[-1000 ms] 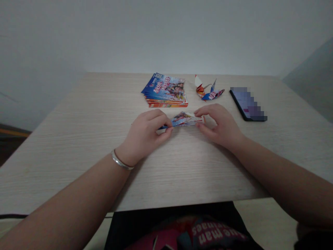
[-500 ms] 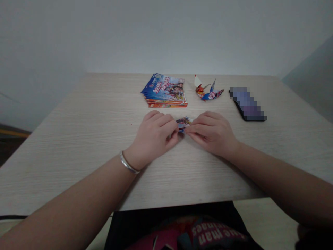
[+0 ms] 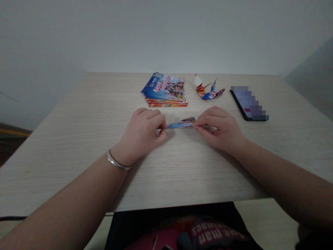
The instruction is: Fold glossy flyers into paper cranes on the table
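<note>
A narrow folded piece of printed paper, blue with a colourful picture, stretches between my two hands just above or on the table. My left hand pinches its thin left end between thumb and curled fingers. At the wider right end, my right hand holds the paper with thumb and fingertips. Parts of both ends are hidden by my fingers. A silver bracelet circles my left wrist.
Behind my hands lies a fanned stack of printed sheets. Two folded paper cranes sit to its right. Farther right is a black phone with a blurred screen. A wall borders the table's far edge.
My left hand has moved left and my right hand slightly right, so they are farther apart. More of the folded paper now shows between them.
</note>
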`<state>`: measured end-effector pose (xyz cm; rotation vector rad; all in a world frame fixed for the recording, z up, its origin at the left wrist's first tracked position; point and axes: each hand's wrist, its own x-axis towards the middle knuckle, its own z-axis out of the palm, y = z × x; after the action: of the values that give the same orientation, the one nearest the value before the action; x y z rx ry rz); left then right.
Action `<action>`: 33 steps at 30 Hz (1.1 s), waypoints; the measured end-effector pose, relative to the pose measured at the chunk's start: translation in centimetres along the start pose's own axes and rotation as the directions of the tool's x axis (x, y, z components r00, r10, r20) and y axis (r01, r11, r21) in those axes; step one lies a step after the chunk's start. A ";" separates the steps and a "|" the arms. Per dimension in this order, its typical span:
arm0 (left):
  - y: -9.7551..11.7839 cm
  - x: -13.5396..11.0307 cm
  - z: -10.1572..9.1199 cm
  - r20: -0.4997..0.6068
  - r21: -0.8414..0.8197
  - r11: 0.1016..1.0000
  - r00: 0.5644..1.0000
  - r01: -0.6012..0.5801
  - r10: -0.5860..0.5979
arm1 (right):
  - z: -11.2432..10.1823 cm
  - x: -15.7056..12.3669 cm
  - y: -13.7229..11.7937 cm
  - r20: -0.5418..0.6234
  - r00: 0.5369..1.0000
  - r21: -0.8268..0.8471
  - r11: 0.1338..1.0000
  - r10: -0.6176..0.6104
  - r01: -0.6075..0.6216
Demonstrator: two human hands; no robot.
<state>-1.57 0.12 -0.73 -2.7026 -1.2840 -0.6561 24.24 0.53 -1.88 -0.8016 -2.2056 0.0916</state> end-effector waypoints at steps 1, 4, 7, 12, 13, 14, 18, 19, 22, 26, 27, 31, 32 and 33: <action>0.0 0.0 -0.1 0.012 0.004 1.000 1.000 0.009 -0.009 | 0.0 0.0 0.0 -0.003 1.000 0.006 1.000 -0.004 0.004; -0.2 -0.1 -0.3 0.038 0.026 0.999 0.999 0.036 -0.037 | 0.0 0.0 0.0 -0.029 1.000 0.016 1.000 0.007 -0.007; -0.4 -0.1 -0.4 0.035 0.047 0.997 0.998 0.057 -0.058 | -0.1 0.0 0.2 -0.030 0.999 0.016 1.000 0.026 -0.026; -0.8 -0.2 -0.6 0.014 0.033 0.998 0.998 0.053 -0.053 | -0.4 -0.2 0.3 -0.017 0.996 0.005 0.996 0.087 -0.086; -0.8 -0.2 -0.6 0.007 0.030 0.998 0.999 0.048 -0.048 | -0.5 -0.2 0.3 -0.020 0.996 0.011 0.996 0.086 -0.086; -0.9 -0.2 -0.6 0.002 0.028 0.999 0.999 0.043 -0.043 | -0.6 -0.3 0.3 -0.026 0.996 0.018 0.997 0.080 -0.080; -1.0 -0.2 -0.8 -0.003 0.036 0.998 0.999 0.053 -0.052 | -0.8 -0.5 0.5 -0.041 0.993 0.027 0.994 0.108 -0.107; -1.1 -0.2 -0.8 -0.002 0.039 0.998 0.998 0.059 -0.059 | -0.8 -0.5 0.6 -0.040 0.991 0.025 0.992 0.128 -0.127; -1.3 -0.2 -0.8 0.006 0.043 0.997 0.998 0.064 -0.064 | -0.9 -0.7 0.8 -0.024 0.988 0.015 0.988 0.155 -0.154; -1.8 -0.3 -0.7 0.026 0.075 0.996 0.998 0.047 -0.049 | -1.1 -0.8 1.2 -0.040 0.990 0.012 0.991 0.135 -0.135; -2.0 -0.3 -0.7 0.029 0.082 0.995 0.998 0.057 -0.060 | -1.2 -0.9 1.4 -0.058 0.990 0.008 0.992 0.128 -0.128; -2.5 -0.5 -0.3 -0.005 -0.021 0.986 0.986 0.164 -0.164 | -1.1 -0.9 2.2 -0.049 0.994 0.031 0.995 0.098 -0.097; -2.4 -0.4 -0.2 -0.001 -0.064 0.984 0.986 0.166 -0.166 | -1.0 -0.9 2.4 -0.006 0.997 0.054 0.995 0.083 -0.082; -2.2 -0.4 0.0 0.017 -0.107 0.984 0.990 0.139 -0.138 | -0.7 -0.9 2.5 0.046 0.997 0.079 0.995 0.062 -0.066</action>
<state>-3.49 1.25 -1.14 -2.7216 -1.4919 -0.7487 26.51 1.90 -2.74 -0.8323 -2.2019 0.2301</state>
